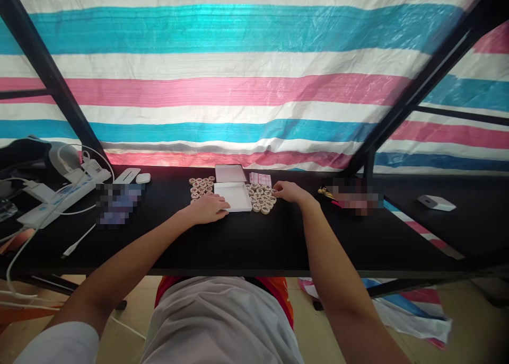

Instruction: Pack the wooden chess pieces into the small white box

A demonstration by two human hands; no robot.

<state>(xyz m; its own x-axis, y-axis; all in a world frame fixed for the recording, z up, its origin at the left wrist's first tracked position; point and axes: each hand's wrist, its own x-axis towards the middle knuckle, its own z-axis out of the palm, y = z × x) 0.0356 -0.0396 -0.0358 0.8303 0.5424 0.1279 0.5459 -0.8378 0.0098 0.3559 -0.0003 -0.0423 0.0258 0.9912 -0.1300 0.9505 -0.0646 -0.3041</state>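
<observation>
A shallow white box point(234, 197) lies on the black desk in front of me, its inside showing no pieces. My left hand point(209, 209) rests flat over the box's front left corner, fingers stretched out and touching it. Wooden Chinese chess pieces point(202, 183) with red marks sit in rows left of the box, partly covered by that hand. To the right is a cluster of Chinese chess pieces point(261, 200) with dark marks. At this cluster's right edge, my right hand point(293, 192) has its fingers closed on one piece. A box lid point(230, 173) lies behind the box.
A pink-and-white paper point(260, 179) lies behind the right cluster. On the left are a power strip point(66, 197), cables, a white earphone case point(143, 178) and a blurred item point(121, 205). A white adapter point(436, 202) sits far right. Striped sheeting point(238, 99) hangs behind the desk.
</observation>
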